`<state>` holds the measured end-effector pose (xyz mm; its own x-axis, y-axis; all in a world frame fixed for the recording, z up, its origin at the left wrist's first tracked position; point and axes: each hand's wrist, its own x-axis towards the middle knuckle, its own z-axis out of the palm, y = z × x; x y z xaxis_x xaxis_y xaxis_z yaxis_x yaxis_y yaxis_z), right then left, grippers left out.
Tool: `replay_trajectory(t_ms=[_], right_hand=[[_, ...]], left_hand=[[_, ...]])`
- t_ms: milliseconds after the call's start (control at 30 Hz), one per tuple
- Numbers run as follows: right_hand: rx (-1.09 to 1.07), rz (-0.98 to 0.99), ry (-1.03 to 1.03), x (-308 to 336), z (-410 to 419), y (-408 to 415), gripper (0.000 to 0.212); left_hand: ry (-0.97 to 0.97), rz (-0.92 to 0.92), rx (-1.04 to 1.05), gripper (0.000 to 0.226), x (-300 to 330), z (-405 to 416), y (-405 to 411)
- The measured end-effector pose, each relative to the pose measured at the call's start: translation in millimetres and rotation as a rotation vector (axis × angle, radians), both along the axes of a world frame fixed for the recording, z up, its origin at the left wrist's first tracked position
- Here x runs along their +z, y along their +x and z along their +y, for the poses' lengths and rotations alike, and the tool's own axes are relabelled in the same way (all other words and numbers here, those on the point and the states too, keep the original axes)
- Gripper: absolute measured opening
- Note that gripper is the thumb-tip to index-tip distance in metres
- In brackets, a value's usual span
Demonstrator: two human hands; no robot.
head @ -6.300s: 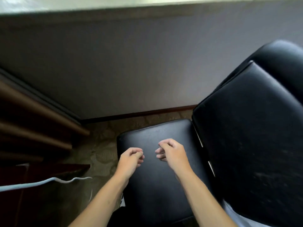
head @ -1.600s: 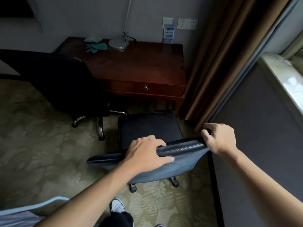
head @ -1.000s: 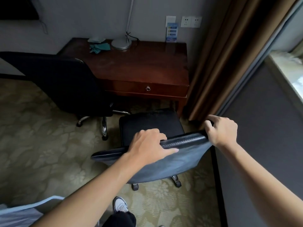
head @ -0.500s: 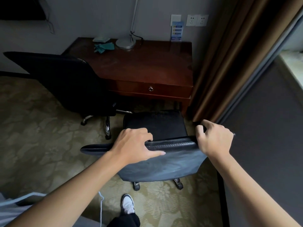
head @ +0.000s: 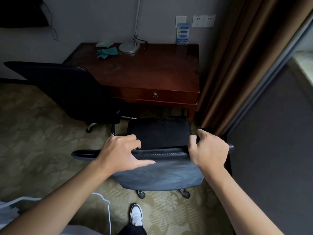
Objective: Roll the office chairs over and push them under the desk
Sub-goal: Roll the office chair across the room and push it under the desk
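A black office chair [head: 162,173] stands right in front of me, its seat facing the dark wooden desk [head: 152,72]. The seat's front edge sits just short of the desk's drawer front. My left hand [head: 122,151] grips the top edge of the backrest, fingers curled over it and thumb along the back. My right hand [head: 208,150] grips the same edge near its right end. A second black office chair [head: 67,89] stands to the left, its seat partly under the desk's left side.
Brown curtains [head: 237,65] hang at the desk's right, with a grey wall [head: 271,133] beside the chair. A lamp base [head: 129,47] and a green cloth [head: 106,52] lie on the desk. Patterned carpet [head: 33,141] spreads to the left. My shoe [head: 136,214] is behind the chair.
Earlier my hands hovered over a chair seat by the window wall. Over the last second and a half the chair in my grip has rolled closer to the desk and straightened.
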<state>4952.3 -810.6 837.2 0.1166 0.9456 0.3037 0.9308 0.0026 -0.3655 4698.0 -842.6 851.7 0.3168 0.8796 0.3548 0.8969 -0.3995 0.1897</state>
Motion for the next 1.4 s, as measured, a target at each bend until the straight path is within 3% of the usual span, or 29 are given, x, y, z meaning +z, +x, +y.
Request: replay_trajectory(t_ms=[333, 500, 1000, 1400], right_hand=[[0.044, 0.003, 0.033, -1.4, 7.6, -43.3, 0.031], [0.072, 0.013, -0.009, -2.5, 42.7, -64.9, 0.027], [0.049, -0.033, 0.138, -14.9, 130.8, -97.0, 0.025], [0.083, -0.080, -0.093, -14.1, 63.3, -87.4, 0.028]], left_hand=[[-0.083, 0.004, -0.011, 0.057, -2.5, 24.2, -48.8], [-0.144, -0.015, 0.008, 0.056, -3.4, 52.6, -67.8], [-0.171, 0.081, 0.006, 0.055, -3.8, 134.7, -98.1], [-0.171, 0.107, 0.015, 0.060, -18.2, 78.9, -91.8]])
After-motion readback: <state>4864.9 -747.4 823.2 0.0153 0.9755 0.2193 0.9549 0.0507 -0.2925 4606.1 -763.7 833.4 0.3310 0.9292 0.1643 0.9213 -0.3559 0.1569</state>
